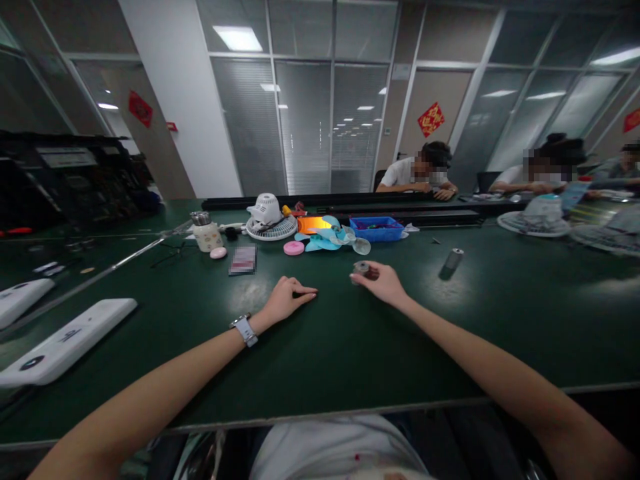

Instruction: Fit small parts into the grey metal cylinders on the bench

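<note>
My right hand [385, 283] grips a small grey metal cylinder [362, 268] between thumb and fingers, close to the green tabletop [320, 360]. To its left, my left hand [286, 300] rests low over the table with thumb and forefinger closed together. A tiny dark spot shows at those fingertips, too small to name. Another grey metal cylinder [455, 258] stands on the table to the right of my right hand, apart from it. Light blue fan blades [325, 239] lie beyond my hands.
A white fan [270, 217], a blue tray [377, 230], a pink round lid [294, 248], a patterned bottle [206, 233] and a blurred card [243, 260] sit farther back. White long devices [75, 340] lie at left. People [417, 173] sit across the table; more fan parts [535, 217] are at right.
</note>
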Tool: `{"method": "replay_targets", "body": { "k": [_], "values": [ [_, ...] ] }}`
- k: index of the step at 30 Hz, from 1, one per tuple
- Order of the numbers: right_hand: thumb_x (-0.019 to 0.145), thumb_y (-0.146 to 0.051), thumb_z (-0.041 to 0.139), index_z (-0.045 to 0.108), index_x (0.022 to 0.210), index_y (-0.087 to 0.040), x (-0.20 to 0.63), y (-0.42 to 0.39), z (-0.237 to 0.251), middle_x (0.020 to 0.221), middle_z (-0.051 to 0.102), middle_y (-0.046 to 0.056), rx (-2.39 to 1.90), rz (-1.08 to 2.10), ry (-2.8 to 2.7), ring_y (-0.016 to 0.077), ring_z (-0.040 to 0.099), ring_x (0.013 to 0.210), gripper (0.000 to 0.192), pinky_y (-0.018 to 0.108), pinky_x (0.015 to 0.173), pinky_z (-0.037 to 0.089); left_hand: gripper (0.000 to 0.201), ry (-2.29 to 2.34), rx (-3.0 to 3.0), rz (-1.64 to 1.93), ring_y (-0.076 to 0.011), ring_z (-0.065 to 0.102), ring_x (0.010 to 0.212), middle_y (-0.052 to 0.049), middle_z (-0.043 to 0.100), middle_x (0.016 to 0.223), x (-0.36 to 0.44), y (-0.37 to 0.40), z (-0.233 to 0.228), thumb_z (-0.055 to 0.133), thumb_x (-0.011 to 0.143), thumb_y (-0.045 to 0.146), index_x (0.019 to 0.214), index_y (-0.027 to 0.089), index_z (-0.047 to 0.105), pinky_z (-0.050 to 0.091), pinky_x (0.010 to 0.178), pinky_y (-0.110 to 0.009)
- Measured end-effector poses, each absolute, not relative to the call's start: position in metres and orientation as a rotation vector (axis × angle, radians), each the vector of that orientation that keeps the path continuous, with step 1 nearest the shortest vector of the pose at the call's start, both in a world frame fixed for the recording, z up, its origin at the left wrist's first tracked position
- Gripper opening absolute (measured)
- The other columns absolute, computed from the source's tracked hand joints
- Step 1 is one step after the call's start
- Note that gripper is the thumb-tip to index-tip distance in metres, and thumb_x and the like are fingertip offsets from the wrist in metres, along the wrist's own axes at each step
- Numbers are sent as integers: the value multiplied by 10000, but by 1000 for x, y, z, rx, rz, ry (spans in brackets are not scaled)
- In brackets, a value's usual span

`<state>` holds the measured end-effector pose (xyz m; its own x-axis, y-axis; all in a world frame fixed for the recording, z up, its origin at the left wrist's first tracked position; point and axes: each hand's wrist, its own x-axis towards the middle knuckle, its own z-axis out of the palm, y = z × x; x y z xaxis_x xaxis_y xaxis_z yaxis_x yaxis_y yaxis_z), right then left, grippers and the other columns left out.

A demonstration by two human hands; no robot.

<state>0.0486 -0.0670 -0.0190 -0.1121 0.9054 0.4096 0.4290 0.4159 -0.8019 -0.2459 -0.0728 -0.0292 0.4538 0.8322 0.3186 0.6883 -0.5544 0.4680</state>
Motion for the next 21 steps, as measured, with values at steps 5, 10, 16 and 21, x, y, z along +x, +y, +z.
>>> {"method": "replay_targets", "body": {
  "k": [5, 10, 16, 21],
  "values": [
    [742, -451, 720, 713, 1010, -181, 148, -15, -21, 1008, 749, 113, -1666, 195, -1328, 265, 694, 944, 381, 392, 868, 528, 348, 1301, 2430, 702, -204, 597, 826, -52, 752, 916, -242, -76, -26, 545, 908, 456, 1138, 277, 734, 404, 821, -356],
    [759, -482, 691, 703, 1020, -168, 186, -5, -26, 1049, 734, 138, -1969, 135, -1314, 287, 681, 978, 409, 391, 860, 515, 367, 1279, 2348, 689, -203, 614, 830, -34, 761, 959, -244, -76, -24, 532, 900, 496, 1096, 278, 753, 430, 772, -325],
    [767, -433, 715, 510, 1354, -123, 147, -30, -13, 1348, 578, 204, -1955, -121, -1400, 354, 534, 1245, 694, 503, 1023, 403, 526, 1371, 2297, 748, -198, 604, 770, -49, 714, 817, -244, -79, -23, 518, 870, 585, 1187, 214, 713, 439, 698, -302],
    [934, -412, 517, 441, 1446, -177, 46, -77, -6, 1529, 397, 160, -1355, -188, -2061, 313, 361, 1408, 568, 527, 1135, 265, 574, 1485, 2100, 932, -184, 603, 703, -29, 686, 788, -244, -79, -26, 418, 908, 596, 1270, 207, 635, 434, 626, -290]
  ]
}}
